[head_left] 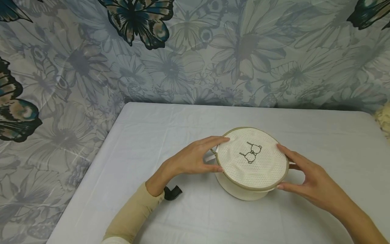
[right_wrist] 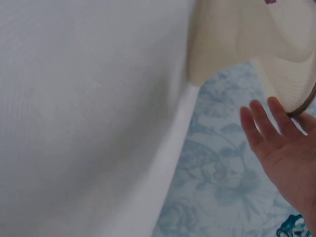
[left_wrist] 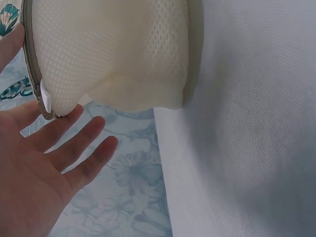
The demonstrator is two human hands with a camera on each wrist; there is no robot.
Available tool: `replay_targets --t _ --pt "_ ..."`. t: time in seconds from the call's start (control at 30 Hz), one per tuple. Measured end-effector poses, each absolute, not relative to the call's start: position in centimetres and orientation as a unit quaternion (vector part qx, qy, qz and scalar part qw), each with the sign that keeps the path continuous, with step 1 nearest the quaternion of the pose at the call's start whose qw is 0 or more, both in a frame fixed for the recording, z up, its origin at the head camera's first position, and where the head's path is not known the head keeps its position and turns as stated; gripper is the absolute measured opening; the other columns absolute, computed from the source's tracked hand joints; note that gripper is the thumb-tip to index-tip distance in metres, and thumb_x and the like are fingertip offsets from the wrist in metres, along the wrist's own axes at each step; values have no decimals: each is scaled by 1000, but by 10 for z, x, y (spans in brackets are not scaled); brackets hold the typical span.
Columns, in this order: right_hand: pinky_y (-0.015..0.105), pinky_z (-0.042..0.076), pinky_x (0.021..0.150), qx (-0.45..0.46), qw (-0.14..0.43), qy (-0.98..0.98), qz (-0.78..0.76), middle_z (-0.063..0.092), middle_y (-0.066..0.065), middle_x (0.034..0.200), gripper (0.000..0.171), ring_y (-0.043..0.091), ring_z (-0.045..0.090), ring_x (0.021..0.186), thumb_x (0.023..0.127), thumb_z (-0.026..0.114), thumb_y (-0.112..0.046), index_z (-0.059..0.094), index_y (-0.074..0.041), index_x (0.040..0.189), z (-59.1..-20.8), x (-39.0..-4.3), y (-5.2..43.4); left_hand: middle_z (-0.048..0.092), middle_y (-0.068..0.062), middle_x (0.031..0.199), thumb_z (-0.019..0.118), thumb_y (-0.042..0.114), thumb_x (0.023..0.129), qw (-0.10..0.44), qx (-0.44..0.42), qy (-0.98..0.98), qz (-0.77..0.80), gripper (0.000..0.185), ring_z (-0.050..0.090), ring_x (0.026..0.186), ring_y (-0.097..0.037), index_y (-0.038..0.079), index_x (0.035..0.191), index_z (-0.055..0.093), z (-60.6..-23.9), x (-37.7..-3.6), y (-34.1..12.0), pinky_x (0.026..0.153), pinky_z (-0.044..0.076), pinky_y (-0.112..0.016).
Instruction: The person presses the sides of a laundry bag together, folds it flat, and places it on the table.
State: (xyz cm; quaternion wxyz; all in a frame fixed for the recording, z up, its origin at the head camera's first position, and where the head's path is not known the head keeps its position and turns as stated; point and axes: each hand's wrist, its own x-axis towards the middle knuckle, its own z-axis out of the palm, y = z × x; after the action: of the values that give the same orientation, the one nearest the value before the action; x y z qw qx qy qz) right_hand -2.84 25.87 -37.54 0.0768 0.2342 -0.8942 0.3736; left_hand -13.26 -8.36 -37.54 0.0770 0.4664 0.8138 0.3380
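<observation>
A round cream mesh pouch (head_left: 251, 159) with a tan zipper rim and a small embroidered drawing on its lid stands on the white table (head_left: 146, 135). My left hand (head_left: 207, 154) touches its left rim, with the fingers nearly straight and the thumb low at the side. At the right rim my right hand (head_left: 294, 166) lies the same way, fingers above and thumb below. The left wrist view shows the pouch (left_wrist: 113, 49) with a white zip tab beside my spread left hand (left_wrist: 49, 158). In the right wrist view my right hand (right_wrist: 281, 148) reaches the pouch (right_wrist: 247, 39) at its rim.
A black strap clip (head_left: 172, 193) sticks out at my left wrist. A curtain (head_left: 182, 54) printed with flowers and butterflies hangs behind and to the left of the table. The table's left edge (head_left: 91, 176) runs diagonally toward me.
</observation>
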Motion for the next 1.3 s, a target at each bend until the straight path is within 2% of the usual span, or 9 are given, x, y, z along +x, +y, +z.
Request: replay_targets --t 0.23,0.3,0.5,0.77,1.03,1.3 --pt "3 40 89 212 64 -903 367 38 -5 156 117 -14 47 115 60 95 -10 30 -17 158 -380 -27 258 37 6 156 76 44 87 95 458 819 334 83 33 142 -6 22 155 34 -378 -135 -83 114 32 -29" --pt "3 40 89 209 57 -905 367 39 -3 156 117 -14 47 113 62 95 -12 28 -17 158 -381 -27 258 36 6 156 76 44 86 98 455 819 336 84 32 142 -6 23 156 33 -380 -135 -83 114 32 -28" --pt "3 39 90 209 48 -907 363 44 11 150 115 -14 45 115 64 94 -16 28 -18 158 -382 -27 257 41 6 153 76 46 85 95 444 824 339 85 40 136 -6 23 155 34 -383 -135 -83 112 35 -29" --pt "3 38 91 207 50 -905 368 47 6 144 114 -12 45 116 63 95 -17 31 -18 157 -384 -27 256 44 4 150 79 42 83 78 446 821 347 83 48 126 -5 19 153 39 -386 -136 -84 109 38 -27" --pt "3 39 90 204 55 -904 373 47 2 143 110 -11 46 115 64 94 -14 34 -17 155 -386 -26 257 41 2 153 79 42 83 75 443 823 348 79 40 137 -9 20 150 44 -387 -135 -83 112 35 -29" --pt "3 38 91 208 57 -897 386 45 3 144 112 -9 44 118 60 96 -14 34 -13 154 -390 -28 254 34 3 157 78 53 81 92 435 835 326 88 35 142 -11 22 154 39 -387 -133 -82 113 35 -32"
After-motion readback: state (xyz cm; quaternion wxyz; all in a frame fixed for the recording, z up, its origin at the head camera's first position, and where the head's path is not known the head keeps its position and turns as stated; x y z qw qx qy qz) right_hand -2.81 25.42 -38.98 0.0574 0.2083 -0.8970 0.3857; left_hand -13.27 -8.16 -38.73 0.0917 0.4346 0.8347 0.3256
